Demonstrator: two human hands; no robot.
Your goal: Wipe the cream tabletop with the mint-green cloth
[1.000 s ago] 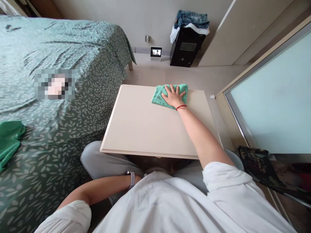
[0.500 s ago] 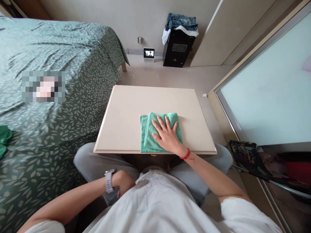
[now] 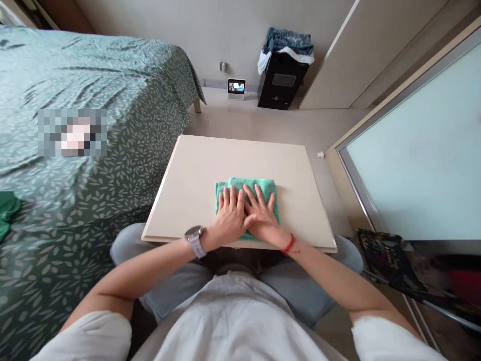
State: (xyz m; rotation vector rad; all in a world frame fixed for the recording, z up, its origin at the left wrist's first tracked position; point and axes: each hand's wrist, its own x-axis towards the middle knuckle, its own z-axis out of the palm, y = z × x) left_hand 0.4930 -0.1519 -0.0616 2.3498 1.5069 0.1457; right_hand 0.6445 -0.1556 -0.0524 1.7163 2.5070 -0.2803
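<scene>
A folded green towel (image 3: pixel 252 183) lies near the front edge of the cream tabletop (image 3: pixel 180 190). My left hand (image 3: pixel 231 215) rests flat on the towel's left part, fingers stretched forward. Beside it my right hand (image 3: pixel 261 213) presses flat on the towel with its fingers spread. The two hands meet at the thumbs, the left thumb lying over the right hand's edge. Between them they hide much of the towel's near half. A watch is on my left wrist and a red string bracelet on my right.
On the left is a bed with a leaf-patterned green cover (image 3: pixel 124 160) and a green cloth (image 3: pixel 8 210). A small display (image 3: pixel 236 87) and a black cabinet (image 3: pixel 281 82) topped with clothes stand by the wall. A frosted panel (image 3: pixel 421 150) rises on the right.
My left hand has come up from my lap onto the towel, next to my right hand. The right hand stays spread on the towel. The view has shifted slightly.
</scene>
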